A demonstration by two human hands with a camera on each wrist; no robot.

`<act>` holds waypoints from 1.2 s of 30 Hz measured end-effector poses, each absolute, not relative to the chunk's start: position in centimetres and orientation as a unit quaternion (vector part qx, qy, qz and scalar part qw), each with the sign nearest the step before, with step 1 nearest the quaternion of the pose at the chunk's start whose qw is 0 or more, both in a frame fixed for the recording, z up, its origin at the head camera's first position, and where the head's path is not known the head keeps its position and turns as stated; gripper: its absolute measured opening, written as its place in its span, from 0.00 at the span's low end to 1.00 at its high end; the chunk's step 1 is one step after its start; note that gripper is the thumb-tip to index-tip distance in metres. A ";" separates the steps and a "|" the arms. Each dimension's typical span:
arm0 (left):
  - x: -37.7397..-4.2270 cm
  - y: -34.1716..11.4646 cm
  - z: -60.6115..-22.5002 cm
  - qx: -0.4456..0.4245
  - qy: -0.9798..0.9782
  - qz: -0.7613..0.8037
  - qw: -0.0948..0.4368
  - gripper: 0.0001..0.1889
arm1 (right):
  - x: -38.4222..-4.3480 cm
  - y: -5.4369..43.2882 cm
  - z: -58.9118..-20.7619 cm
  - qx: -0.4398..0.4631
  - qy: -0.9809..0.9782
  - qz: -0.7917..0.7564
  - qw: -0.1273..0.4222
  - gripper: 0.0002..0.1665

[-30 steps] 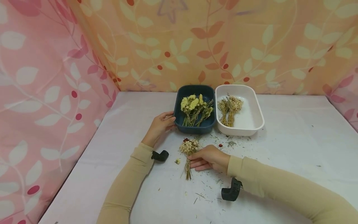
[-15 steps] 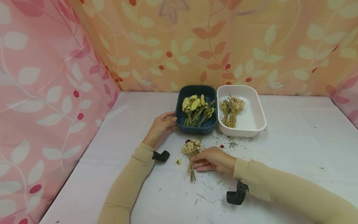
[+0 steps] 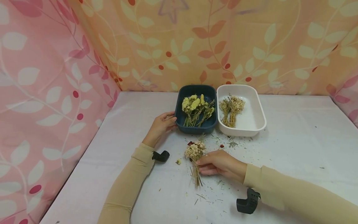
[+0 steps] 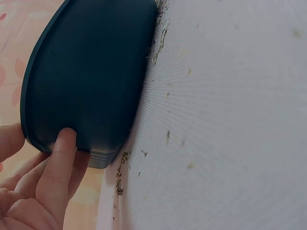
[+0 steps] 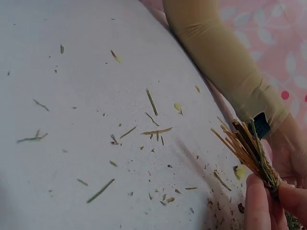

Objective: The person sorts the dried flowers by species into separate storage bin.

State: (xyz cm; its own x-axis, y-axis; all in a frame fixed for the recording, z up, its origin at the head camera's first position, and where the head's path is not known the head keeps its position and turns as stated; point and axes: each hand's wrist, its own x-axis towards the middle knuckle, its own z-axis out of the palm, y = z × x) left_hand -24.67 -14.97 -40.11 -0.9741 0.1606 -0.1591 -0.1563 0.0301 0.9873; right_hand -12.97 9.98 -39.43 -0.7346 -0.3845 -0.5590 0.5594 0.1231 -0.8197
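My right hand (image 3: 221, 165) pinches the stems of a small bunch of dried flowers (image 3: 195, 150), pale cream heads with a dark red one at the top. In the right wrist view, the cut stem ends (image 5: 244, 148) stick out past the thumb and fingers. The flower heads are mostly out of that view. My left hand (image 3: 162, 124) rests against the left side of a dark blue tub (image 3: 195, 129), its fingers (image 4: 60, 158) touching the outer wall near the corner. Inside the tub lie yellow dried flower bunches (image 3: 193, 104).
A white tub (image 3: 251, 121) stands against the blue one, with cream dried bunches (image 3: 232, 107) in its left part. Stem scraps (image 3: 201, 196), a red bud (image 3: 222, 146) and a yellow piece (image 3: 178, 161) litter the white table (image 3: 296, 149). Patterned cloth (image 3: 156, 46) hangs behind.
My right hand has drawn the dried flower bunch slightly to the right and toward me, off the table's middle. My left hand stays against the blue tub.
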 end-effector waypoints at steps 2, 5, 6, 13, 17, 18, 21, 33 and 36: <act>-24.6 -15.0 -40.1 0.003 0.707 0.698 0.113 0.25 | -12.7 10.4 -39.2 0.062 0.660 -0.659 0.355 0.13; -24.6 -15.0 -40.1 0.005 0.707 0.699 0.111 0.25 | -12.4 11.0 -38.6 0.052 0.660 -0.662 0.351 0.13; -24.6 -15.0 -40.1 0.005 0.707 0.699 0.110 0.25 | -12.3 11.3 -38.4 0.048 0.660 -0.663 0.351 0.13; -24.6 -15.0 -40.1 0.006 0.703 0.701 0.114 0.25 | -12.2 13.1 -36.5 0.013 0.652 -0.675 0.346 0.06; -24.5 -15.0 -40.0 0.005 0.703 0.702 0.114 0.25 | -12.4 14.1 -35.5 -0.003 0.648 -0.681 0.341 0.04; -24.5 -15.0 -40.0 0.005 0.703 0.702 0.113 0.25 | -12.4 14.3 -35.4 -0.006 0.649 -0.680 0.340 0.04; -24.4 -14.9 -40.0 0.005 0.701 0.704 0.112 0.25 | -12.7 14.8 -34.8 -0.015 0.662 -0.672 0.331 0.05; -24.4 -15.0 -40.1 0.001 0.704 0.702 0.110 0.25 | -14.9 17.0 -33.4 0.006 0.670 -0.679 0.300 0.06; -24.4 -15.0 -40.1 0.004 0.700 0.706 0.109 0.25 | -15.5 17.7 -33.2 0.025 0.662 -0.690 0.292 0.07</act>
